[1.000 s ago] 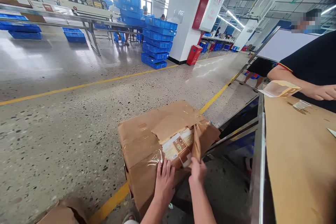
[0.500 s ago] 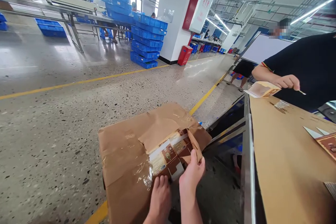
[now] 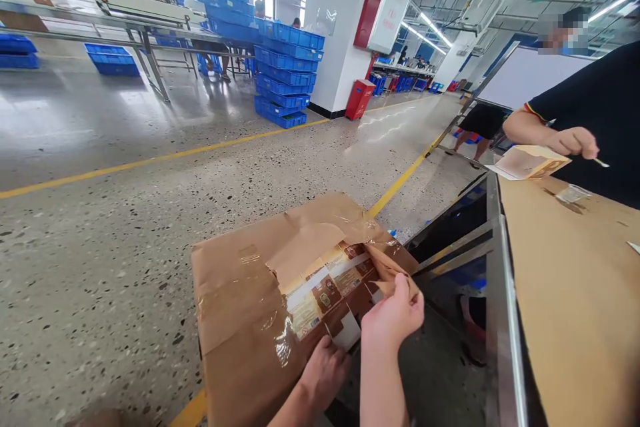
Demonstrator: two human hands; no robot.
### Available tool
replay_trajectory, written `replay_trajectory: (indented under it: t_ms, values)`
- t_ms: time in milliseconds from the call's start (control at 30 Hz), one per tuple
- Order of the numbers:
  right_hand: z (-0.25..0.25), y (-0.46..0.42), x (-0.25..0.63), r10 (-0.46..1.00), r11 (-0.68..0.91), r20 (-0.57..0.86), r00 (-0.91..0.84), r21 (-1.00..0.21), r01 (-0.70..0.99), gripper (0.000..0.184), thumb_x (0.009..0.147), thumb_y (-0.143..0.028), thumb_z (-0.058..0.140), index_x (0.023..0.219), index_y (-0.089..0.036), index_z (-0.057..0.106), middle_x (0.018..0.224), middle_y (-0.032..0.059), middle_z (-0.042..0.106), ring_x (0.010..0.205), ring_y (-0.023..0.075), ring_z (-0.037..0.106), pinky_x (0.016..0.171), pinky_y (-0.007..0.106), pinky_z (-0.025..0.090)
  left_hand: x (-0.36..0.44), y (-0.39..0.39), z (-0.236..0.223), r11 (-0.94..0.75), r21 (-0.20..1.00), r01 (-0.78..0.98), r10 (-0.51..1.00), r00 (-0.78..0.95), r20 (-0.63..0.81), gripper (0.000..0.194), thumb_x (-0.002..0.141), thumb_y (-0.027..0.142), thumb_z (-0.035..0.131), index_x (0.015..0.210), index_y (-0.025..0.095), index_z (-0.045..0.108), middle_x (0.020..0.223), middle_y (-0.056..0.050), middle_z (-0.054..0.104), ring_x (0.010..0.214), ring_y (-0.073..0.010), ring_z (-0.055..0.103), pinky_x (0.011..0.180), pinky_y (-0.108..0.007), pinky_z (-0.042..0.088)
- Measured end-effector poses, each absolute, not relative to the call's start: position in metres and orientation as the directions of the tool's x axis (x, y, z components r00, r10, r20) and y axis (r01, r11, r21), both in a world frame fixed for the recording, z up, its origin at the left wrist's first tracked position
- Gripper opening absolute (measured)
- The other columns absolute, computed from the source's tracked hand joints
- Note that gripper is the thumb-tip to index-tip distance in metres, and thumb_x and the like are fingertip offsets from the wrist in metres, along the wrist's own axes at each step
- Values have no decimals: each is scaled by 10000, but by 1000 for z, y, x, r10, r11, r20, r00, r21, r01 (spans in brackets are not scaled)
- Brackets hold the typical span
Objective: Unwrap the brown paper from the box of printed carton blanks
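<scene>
From where I steer, left to right: the boxy package (image 3: pixel 240 320) sits low, its brown paper creased and streaked with glossy tape. The left hand (image 3: pixel 326 370) has slid along its near edge, fingers curled — whether gripping, I can't tell. More of the printed cartons (image 3: pixel 327 287), smooth cream-and-brown card, shows than a second ago, so the wrapping is further open. The right hand (image 3: pixel 395 310) pinches the torn, crumpled paper flap (image 3: pixel 386 265), now peeled farther right — towards the cardboard-topped table (image 3: pixel 565 260).
</scene>
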State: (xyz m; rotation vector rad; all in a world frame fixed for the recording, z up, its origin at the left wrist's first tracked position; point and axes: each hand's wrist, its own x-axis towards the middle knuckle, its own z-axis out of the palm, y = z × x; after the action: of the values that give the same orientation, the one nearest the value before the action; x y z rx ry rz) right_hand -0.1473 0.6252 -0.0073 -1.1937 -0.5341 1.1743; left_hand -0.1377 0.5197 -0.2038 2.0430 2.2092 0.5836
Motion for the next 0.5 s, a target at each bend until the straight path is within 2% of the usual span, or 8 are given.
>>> replay_trajectory:
  t_ms: [33,100,167,233,300,367,500]
  values:
    - [-5,629,-148,898,-59,-239,370,-897,-438,162,600,-238,596,666,-203,452,717,-54,507,663,91,510,634,208,433,-138,516,-200,27,309,951,972,-97,214,32,671,159,575,645,143,582,578,-31,627,565,-172,589,616,-330,477]
    - [-2,632,-148,897,-45,-245,368,-878,-476,164,579,-212,605,656,-199,460,694,-57,507,651,90,513,638,218,437,-139,511,-188,35,315,948,963,-117,243,84,617,241,611,614,173,562,584,-18,618,570,-176,587,574,-325,476]
    - [-4,629,-144,897,-86,-279,344,-872,-482,199,546,-213,640,686,-189,502,724,-40,544,671,103,527,654,234,440,-148,510,-171,108,372,922,941,-216,261,116,653,313,560,613,206,543,617,5,620,586,-150,581,543,-299,479]
    - [-8,623,-139,885,-160,-326,331,-883,-442,242,537,-245,660,733,-190,529,771,-22,572,694,118,536,660,247,440,-165,515,-150,233,443,866,895,-369,252,141,754,288,434,711,224,552,763,0,645,715,-140,588,625,-283,502]
    - [-15,616,-136,869,-224,-345,355,-914,-339,247,585,-317,634,778,-206,529,828,-3,580,731,140,546,662,262,447,-188,524,-128,367,481,796,838,-508,202,220,814,252,344,919,220,535,1073,-38,589,993,-191,527,851,-373,467]
    - [-25,609,-135,849,-268,-338,405,-938,-222,268,637,-391,587,823,-210,519,898,41,580,794,180,552,671,290,464,-210,532,-111,435,491,755,825,-553,119,265,827,270,342,1051,243,481,1211,-40,497,1107,-230,448,912,-438,422]
    - [-59,590,-126,842,-289,-284,459,-955,-61,511,642,-474,583,1043,-186,448,1082,126,520,976,272,530,791,383,472,-224,524,-97,474,483,736,848,-529,-27,320,800,250,376,1109,227,457,1264,-54,465,1170,-233,410,969,-447,383]
